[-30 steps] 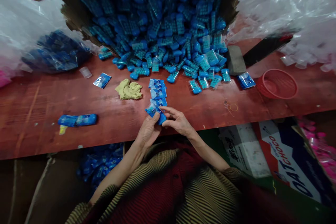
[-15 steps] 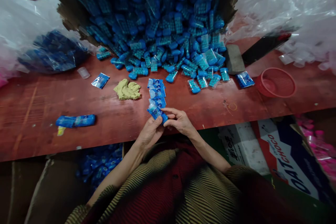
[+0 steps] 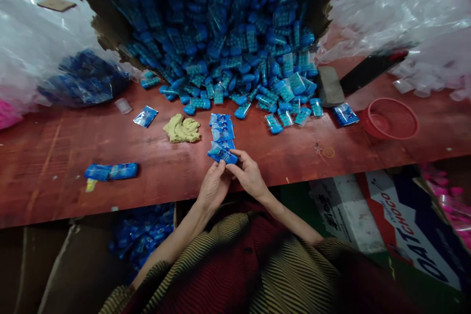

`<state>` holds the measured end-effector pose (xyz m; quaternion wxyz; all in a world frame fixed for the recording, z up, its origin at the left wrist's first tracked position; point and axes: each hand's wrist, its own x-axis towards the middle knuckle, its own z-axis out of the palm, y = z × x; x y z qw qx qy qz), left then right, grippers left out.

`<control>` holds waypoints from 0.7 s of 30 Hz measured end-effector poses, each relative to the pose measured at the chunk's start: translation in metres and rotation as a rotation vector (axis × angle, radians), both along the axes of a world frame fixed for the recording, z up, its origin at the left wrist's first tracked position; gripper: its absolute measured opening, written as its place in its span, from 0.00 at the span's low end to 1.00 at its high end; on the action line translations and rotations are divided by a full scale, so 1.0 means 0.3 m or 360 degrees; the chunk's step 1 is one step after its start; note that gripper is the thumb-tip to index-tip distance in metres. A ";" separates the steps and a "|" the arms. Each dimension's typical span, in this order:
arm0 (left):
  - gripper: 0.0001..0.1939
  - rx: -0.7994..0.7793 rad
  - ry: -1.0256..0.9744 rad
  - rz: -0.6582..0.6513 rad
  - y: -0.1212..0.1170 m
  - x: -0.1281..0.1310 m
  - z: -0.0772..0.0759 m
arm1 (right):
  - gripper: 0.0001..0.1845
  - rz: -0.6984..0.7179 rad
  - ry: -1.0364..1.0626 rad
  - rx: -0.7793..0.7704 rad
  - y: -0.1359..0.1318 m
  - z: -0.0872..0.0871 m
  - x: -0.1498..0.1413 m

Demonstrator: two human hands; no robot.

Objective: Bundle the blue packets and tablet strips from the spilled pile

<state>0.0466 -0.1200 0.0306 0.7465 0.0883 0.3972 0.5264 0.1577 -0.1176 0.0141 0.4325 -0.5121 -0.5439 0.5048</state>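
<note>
Both hands meet near the front edge of the red table (image 3: 253, 167). Between the fingers of my left hand (image 3: 214, 184) and my right hand (image 3: 250, 174) is a blue printed packet (image 3: 222, 153), gripped at its near edge. My left thumb presses on it from below; my right fingers close on its right end. Just beyond it, several flat blue sachets (image 3: 222, 126) lie overlapping in a column. To the left of these is a crumpled yellow-green cloth (image 3: 181, 128). Whether anything is inside the held packet cannot be made out.
A heap of small clear containers with blue caps and beads (image 3: 235, 59) spills from a torn carton. A red basket (image 3: 390, 118) and a grey block (image 3: 330, 86) stand right. Blue packets (image 3: 112, 171) lie left; one sachet (image 3: 145, 116) is beside a clear cup (image 3: 123, 105).
The packet in my hands has turned flatter and more crosswise, and the clear part at its far end no longer shows. The whole view has shifted slightly.
</note>
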 end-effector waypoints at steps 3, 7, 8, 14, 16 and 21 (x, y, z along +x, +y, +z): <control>0.16 0.0053 0.0173 0.0074 0.004 -0.008 0.000 | 0.16 0.0023 -0.0187 0.0182 0.002 0.022 0.007; 0.18 0.0092 0.0308 0.0155 0.018 -0.040 0.005 | 0.13 0.0105 -0.0171 0.0281 0.011 0.047 0.012; 0.18 0.0094 0.0310 0.0138 0.020 -0.049 0.007 | 0.14 0.0117 -0.0058 0.0192 0.013 0.048 0.008; 0.17 0.0100 0.0420 0.0123 0.014 -0.082 0.019 | 0.15 0.0155 0.0661 -0.0388 0.021 0.034 -0.040; 0.17 0.0099 0.0484 0.0170 0.010 -0.086 0.021 | 0.14 0.0088 0.0686 -0.0396 0.018 0.029 -0.062; 0.17 0.0113 0.0757 0.0128 -0.002 -0.139 -0.011 | 0.16 0.0103 0.0633 -0.0529 0.001 0.001 -0.130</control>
